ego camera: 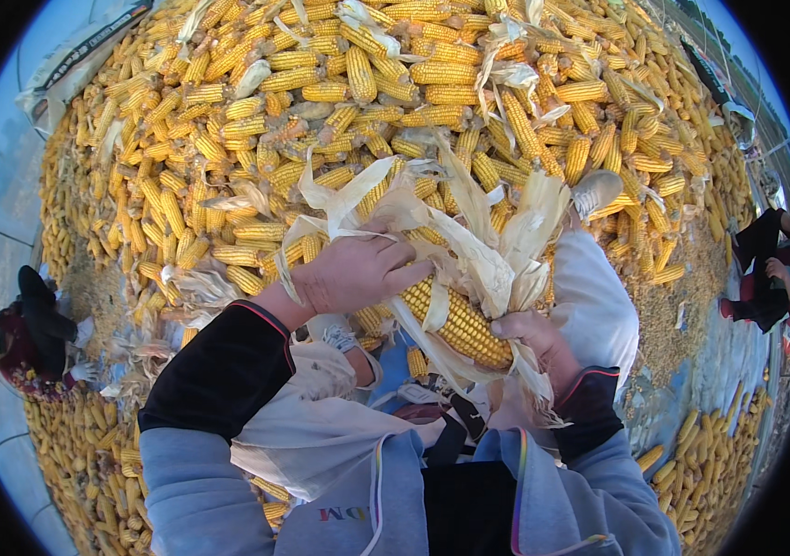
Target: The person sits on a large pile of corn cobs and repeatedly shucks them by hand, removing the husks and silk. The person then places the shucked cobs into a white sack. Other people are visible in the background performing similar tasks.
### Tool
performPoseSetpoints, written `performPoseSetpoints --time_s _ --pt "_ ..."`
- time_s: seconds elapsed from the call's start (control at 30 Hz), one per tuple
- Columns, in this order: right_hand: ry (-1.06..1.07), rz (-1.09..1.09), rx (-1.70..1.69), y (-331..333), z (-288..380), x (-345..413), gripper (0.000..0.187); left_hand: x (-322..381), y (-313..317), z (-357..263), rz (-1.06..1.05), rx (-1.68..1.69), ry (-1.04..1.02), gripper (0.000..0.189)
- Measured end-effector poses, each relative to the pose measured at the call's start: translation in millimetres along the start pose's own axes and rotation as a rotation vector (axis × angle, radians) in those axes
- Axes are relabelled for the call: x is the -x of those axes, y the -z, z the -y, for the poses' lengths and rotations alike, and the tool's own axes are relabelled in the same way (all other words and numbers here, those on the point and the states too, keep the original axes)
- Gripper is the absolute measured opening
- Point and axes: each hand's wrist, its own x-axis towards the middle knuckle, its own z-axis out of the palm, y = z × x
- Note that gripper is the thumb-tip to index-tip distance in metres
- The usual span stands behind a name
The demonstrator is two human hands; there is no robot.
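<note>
Between my hands lies a large ear of corn (pixel 461 326), slanted, its yellow kernels bare along much of one side. Pale dry husk leaves (pixel 475 254) peel away from it and fan out above. My left hand (pixel 363 271) is bent over the ear's upper-left end, fingers closed on the husk there; its fingertips are partly hidden. At the lower right, my right hand (pixel 537 340) grips the ear, with husk bunched around the thumb and fingers. Some loose husk strips hang below that hand.
A big heap of husked corn ears (pixel 367 76) rises in front of me. My shoe (pixel 596 191) rests against it. Loose kernels (pixel 687 333) cover the ground at right, near another ear pile (pixel 714 445). A person (pixel 33 333) crouches at left; another person (pixel 763 271) sits at right.
</note>
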Motion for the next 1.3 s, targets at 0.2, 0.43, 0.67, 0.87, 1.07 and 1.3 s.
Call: performPoseSetpoints --time_s 0.2,0.43,0.67,0.87,1.07,1.3 --pt "-0.051 0.063 0.262 5 5 -15 0.063 6 -26 11 0.150 0.068 0.184 0.031" --pt "-0.021 -0.001 0.370 -9 5 -26 0.061 7 -37 36 0.167 0.116 0.233 0.035" --pt "-0.170 -0.225 0.168 -14 -8 -41 0.049 17 -74 38 0.188 0.477 0.558 0.023" --pt "0.112 -0.362 0.177 -37 -36 -59 0.042 24 -123 54 -0.093 0.128 0.573 0.026" --pt "0.230 -0.412 0.276 -8 -35 -59 0.035 41 -44 112 0.199 -0.034 1.304 0.042" --pt "0.088 -0.457 0.425 -9 -46 -78 0.039 8 -58 37 -0.155 1.136 1.296 0.046"
